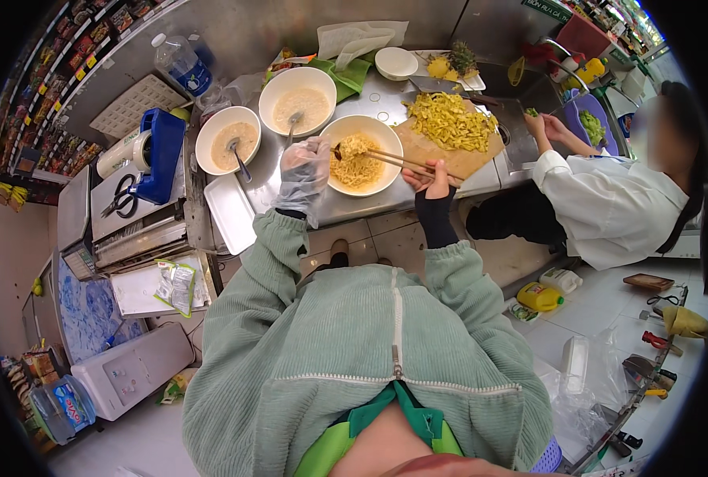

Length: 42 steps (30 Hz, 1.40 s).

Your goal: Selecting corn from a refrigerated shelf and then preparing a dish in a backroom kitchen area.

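Observation:
My right hand (430, 179) grips a pair of wooden chopsticks (402, 164). Their tips reach into instant noodles (357, 161) in a white bowl (393, 143), where a dark red bit shows near the tips. My left hand (304, 164), in a clear plastic glove, is curled against that bowl's left rim; whether its fingers pinch the rim is hidden. Behind it, a second white bowl (268, 98) holds pale, soupy food with a metal spoon (294, 122), whose handle ends close to the glove. Another bowl (200, 143) with similar food and a spoon (239, 156) stands farther left.
Chopped yellow-green pickles (449, 122) cover a cutting board (476, 158) at right, with a knife (434, 85) behind. A co-worker (616, 203) handles greens by the sink (518, 128). A white tray (230, 213) juts past the counter edge. Scissors (124, 197) lie left.

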Each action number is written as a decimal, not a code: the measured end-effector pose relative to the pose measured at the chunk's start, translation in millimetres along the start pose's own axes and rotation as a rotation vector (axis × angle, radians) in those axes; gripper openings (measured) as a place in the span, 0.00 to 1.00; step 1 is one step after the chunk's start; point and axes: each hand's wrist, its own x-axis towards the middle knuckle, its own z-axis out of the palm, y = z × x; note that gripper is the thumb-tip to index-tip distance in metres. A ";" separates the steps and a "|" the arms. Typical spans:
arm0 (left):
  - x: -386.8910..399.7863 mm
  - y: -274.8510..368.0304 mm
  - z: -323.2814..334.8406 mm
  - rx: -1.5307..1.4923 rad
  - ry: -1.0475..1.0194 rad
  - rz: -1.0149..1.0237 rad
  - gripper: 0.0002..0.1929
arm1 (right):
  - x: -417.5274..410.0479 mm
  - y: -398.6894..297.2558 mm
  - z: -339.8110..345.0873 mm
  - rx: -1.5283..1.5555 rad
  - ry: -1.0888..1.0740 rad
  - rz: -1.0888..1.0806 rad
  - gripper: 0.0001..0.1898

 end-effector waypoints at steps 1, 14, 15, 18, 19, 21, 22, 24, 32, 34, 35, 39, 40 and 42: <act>-0.7 1.2 -2.6 -0.089 0.063 0.004 0.09 | -2.0 -4.2 3.4 0.001 0.001 0.002 0.17; 6.2 102.2 -64.6 -0.353 0.217 0.170 0.10 | -29.3 -112.7 88.3 -0.006 -0.282 -0.275 0.16; 5.6 107.0 -66.1 -0.345 0.201 0.186 0.10 | -30.6 -117.2 91.7 -0.040 -0.297 -0.310 0.15; 6.1 85.9 -54.4 -0.498 0.172 0.145 0.09 | -28.3 -107.0 79.3 -0.157 -0.315 -0.324 0.15; 5.8 77.6 -50.2 -0.575 0.158 0.127 0.09 | -27.1 -99.3 70.5 -0.240 -0.320 -0.304 0.15; 0.8 55.7 -44.7 -0.421 0.102 0.087 0.10 | -29.7 -96.8 63.6 -0.322 -0.326 -0.280 0.14; -2.6 44.6 -43.1 -0.267 0.044 0.046 0.11 | -34.5 -99.0 61.9 -0.489 -0.368 -0.241 0.14; -5.0 35.1 -38.9 -0.115 -0.023 0.004 0.11 | -43.3 -103.8 60.1 -0.824 -0.437 -0.162 0.13; -2.6 0.0 16.7 -0.035 -0.087 0.093 0.10 | -27.2 -47.9 56.4 -0.957 -0.660 -0.271 0.11; -3.9 -6.0 17.6 0.077 -0.005 0.338 0.09 | -18.3 -53.8 51.7 -0.924 -0.584 -0.271 0.11; -7.3 -9.8 16.8 0.135 0.034 0.454 0.09 | -16.8 -57.2 47.6 -0.890 -0.509 -0.262 0.11; -7.2 -20.5 6.8 0.089 0.012 0.258 0.10 | -27.4 -48.7 38.1 -0.874 -0.491 -0.221 0.11; -7.4 -17.6 7.6 0.089 0.010 0.261 0.10 | -28.8 -47.2 37.1 -0.883 -0.519 -0.205 0.11; -11.0 -10.1 11.9 0.101 0.025 0.364 0.10 | -18.7 -54.2 38.6 -0.869 -0.474 -0.204 0.11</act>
